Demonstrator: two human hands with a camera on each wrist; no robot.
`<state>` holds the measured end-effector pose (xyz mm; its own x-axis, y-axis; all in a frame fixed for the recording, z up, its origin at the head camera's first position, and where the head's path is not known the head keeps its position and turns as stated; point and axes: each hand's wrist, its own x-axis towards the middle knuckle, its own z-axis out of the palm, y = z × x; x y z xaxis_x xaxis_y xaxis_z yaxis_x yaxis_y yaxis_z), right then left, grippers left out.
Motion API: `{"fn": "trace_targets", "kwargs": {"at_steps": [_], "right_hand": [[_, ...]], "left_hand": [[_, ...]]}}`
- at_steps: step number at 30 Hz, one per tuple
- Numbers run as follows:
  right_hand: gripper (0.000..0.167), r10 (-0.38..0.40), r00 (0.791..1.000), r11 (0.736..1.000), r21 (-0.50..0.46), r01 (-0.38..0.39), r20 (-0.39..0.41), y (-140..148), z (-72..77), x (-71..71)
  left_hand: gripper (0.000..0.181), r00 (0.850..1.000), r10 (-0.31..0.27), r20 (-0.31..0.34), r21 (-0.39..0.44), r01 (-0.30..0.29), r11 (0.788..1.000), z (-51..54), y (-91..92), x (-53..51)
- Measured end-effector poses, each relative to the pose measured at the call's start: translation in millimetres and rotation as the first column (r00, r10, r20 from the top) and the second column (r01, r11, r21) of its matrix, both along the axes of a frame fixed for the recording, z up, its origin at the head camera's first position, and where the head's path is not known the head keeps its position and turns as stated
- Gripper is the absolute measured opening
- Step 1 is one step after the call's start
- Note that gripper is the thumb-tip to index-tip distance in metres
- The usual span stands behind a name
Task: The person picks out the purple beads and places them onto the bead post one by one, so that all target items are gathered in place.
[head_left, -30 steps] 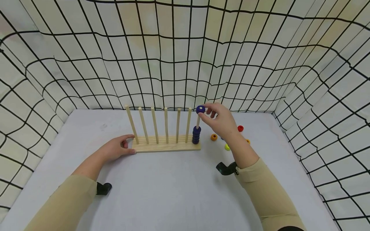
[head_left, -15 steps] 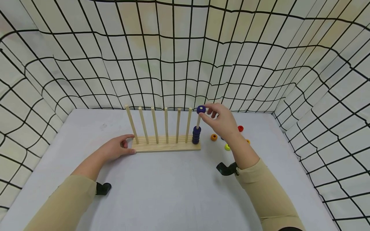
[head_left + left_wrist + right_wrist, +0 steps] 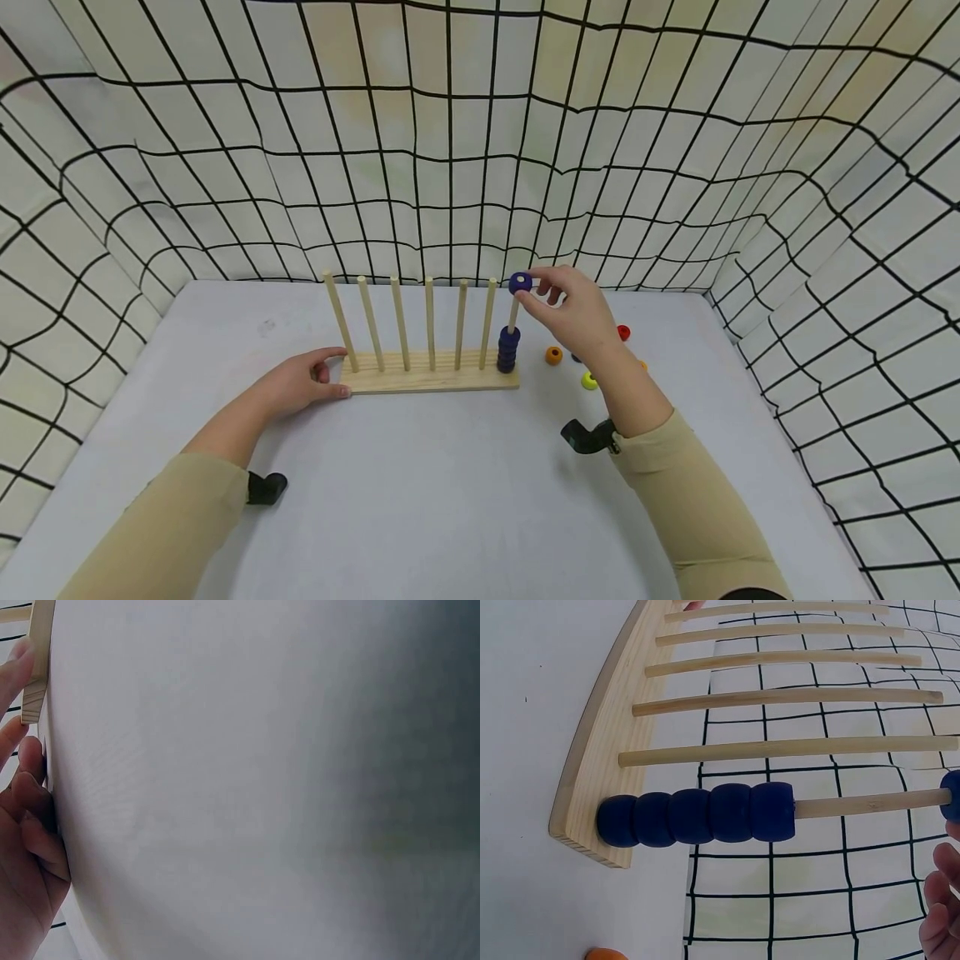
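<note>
In the head view my right hand (image 3: 576,315) pinches a dark blue bead (image 3: 520,282) between thumb and fingers at the top of the rightmost peg. The pale peg end shows in the bead's hole. Below it, several blue beads (image 3: 692,816) are stacked on that peg down to the base, with bare peg between in the right wrist view. My left hand (image 3: 294,387) grips the left end of the wooden peg stand (image 3: 427,382), thumb at the front edge, fingers behind. The stand's other pegs (image 3: 431,325) are bare and upright.
Loose beads lie right of the stand: an orange one (image 3: 553,356), a yellow-green one (image 3: 589,381) and a red one (image 3: 623,332). Others are partly hidden by the right forearm. A black net (image 3: 450,158) over pale walls surrounds the white table (image 3: 420,500).
Almost nothing differs. The right hand keeps its pinch on the bead at the peg's top, and the left hand stays on the stand; the view has shifted very slightly.
</note>
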<state>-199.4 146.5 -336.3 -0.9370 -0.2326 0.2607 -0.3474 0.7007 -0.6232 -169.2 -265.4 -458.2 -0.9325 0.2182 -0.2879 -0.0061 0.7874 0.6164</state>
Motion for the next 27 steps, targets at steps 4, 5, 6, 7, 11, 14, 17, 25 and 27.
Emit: {"fn": "trace_targets", "kwargs": {"at_steps": [4, 5, 6, 7, 11, 14, 17, 25, 27], "right_hand": [[0.041, 0.006, 1.000, 1.000, -0.009, -0.006, -0.002, 0.8, 0.6, -0.5], [0.041, 0.008, 1.000, 1.000, -0.011, -0.008, -0.002, 1.1, 0.9, -0.6], [0.040, 0.008, 1.000, 1.000, -0.013, -0.008, -0.001, 1.5, 1.4, -0.7], [0.040, 0.010, 1.000, 1.000, -0.014, -0.010, -0.003, 1.8, 2.0, -0.6], [0.038, 0.013, 1.000, 1.000, -0.023, -0.013, -0.007, 3.2, 3.4, -0.5], [0.038, 0.013, 1.000, 0.999, -0.030, -0.013, -0.007, 4.0, 3.4, -0.1], [0.038, 0.010, 1.000, 0.999, -0.035, -0.010, 0.002, 5.0, 4.1, 0.9], [0.039, -0.010, 1.000, 1.000, -0.013, 0.010, 0.001, 10.9, 4.1, 1.3], [0.039, -0.017, 1.000, 1.000, -0.016, 0.017, 0.004, 12.9, 3.4, 1.2]], "left_hand": [[0.079, 1.000, -0.004, 0.001, 0.005, 0.004, 1.000, -0.3, 0.6, -0.1], [0.079, 1.000, -0.003, 0.001, 0.005, 0.003, 1.000, -0.4, 0.6, -0.1], [0.079, 1.000, -0.003, 0.002, 0.003, 0.003, 1.000, -0.8, 0.3, -0.1], [0.079, 1.000, -0.002, 0.003, 0.001, 0.002, 1.000, -1.2, 0.0, -0.1], [0.079, 1.000, -0.003, 0.002, -0.001, 0.003, 1.000, -2.4, -1.5, 0.2], [0.079, 1.000, -0.006, 0.002, 0.001, 0.006, 1.000, -3.4, -2.1, 0.0], [0.079, 1.000, -0.004, 0.003, -0.003, 0.004, 1.000, -4.2, -2.3, -0.5], [0.079, 1.000, 0.000, 0.007, -0.002, 0.000, 1.000, -2.8, -1.7, -0.4], [0.079, 1.000, 0.001, 0.010, -0.003, -0.001, 1.000, -1.9, -1.2, 0.0]]}}
